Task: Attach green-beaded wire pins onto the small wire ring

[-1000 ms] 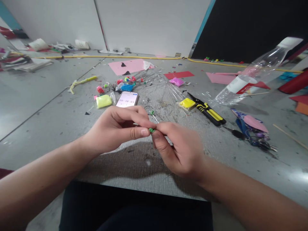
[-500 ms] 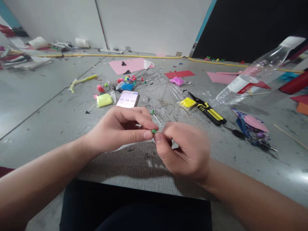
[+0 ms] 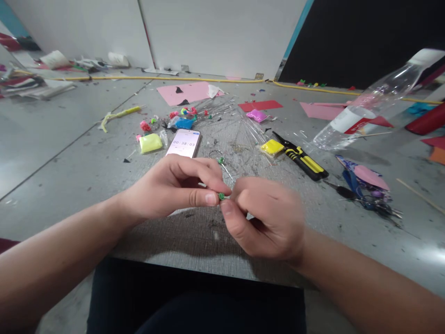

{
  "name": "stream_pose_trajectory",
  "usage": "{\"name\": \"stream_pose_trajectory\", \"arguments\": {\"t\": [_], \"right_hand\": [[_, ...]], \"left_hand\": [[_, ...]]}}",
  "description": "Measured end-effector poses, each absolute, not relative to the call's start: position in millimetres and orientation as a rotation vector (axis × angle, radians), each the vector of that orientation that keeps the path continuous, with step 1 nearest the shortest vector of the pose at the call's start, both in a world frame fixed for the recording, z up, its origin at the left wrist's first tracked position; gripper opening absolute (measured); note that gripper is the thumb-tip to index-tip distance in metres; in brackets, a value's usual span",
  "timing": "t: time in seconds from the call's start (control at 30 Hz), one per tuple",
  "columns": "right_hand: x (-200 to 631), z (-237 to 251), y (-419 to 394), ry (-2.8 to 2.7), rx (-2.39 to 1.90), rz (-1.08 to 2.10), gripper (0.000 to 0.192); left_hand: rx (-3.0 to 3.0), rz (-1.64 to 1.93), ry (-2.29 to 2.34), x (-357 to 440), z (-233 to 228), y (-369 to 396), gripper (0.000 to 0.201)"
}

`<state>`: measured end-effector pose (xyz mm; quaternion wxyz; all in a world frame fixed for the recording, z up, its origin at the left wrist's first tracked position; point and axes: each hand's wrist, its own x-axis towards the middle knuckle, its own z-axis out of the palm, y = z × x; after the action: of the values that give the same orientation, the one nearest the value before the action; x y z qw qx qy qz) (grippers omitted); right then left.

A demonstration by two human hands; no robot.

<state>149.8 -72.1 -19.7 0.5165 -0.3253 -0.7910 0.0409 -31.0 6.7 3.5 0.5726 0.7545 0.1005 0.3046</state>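
Between the thumb and index finger of my left hand (image 3: 181, 183) is a small piece of green clay (image 3: 221, 196). My right hand (image 3: 266, 218) is closed in a pinch right beside it, its fingertips touching or nearly touching the green piece. A thin wire (image 3: 227, 173) runs from behind my right fingers up to a curled end, where another green lump (image 3: 220, 160) sits. What my right fingertips grip is hidden and slightly blurred. Just beyond my left hand, a phone (image 3: 182, 143) displays a timer.
Yellow-black pliers (image 3: 306, 162) and a yellow clay pack (image 3: 272, 147) lie to the right, near a tilted plastic bottle (image 3: 375, 106) and keys (image 3: 375, 206). Left of the phone are a pale yellow pack (image 3: 150, 143) and a blue pack (image 3: 183, 123). Straight wires (image 3: 252, 130) spread behind.
My fingertips and the green clay have dropped slightly, and the green piece looks turned a little. The rest of the table things stay in place, with a small shift of view.
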Motion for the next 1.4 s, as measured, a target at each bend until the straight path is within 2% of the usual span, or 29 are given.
{"name": "stream_pose_trajectory", "arguments": {"t": [0.53,0.9,1.27,1.4], "right_hand": [[151.3,-20.3,-72.6,-1.901,-0.833,0.053,0.034],[153.6,-17.7,-70.0,-1.980,-0.687,0.162,0.028],[152.1,-18.5,-70.3,-1.936,-0.767,0.099,0.033],[153.7,-18.3,-69.7,-1.990,-0.694,0.116,0.029]], "left_hand": [[1.765,0.765,0.238,-29.3,2.4,5.5,0.006],[1.767,0.691,0.226,-30.1,7.2,4.5,0.005],[1.744,0.608,0.177,-31.1,7.4,5.2,0.014],[1.725,0.575,0.170,-31.3,6.7,5.6,0.015]]}}
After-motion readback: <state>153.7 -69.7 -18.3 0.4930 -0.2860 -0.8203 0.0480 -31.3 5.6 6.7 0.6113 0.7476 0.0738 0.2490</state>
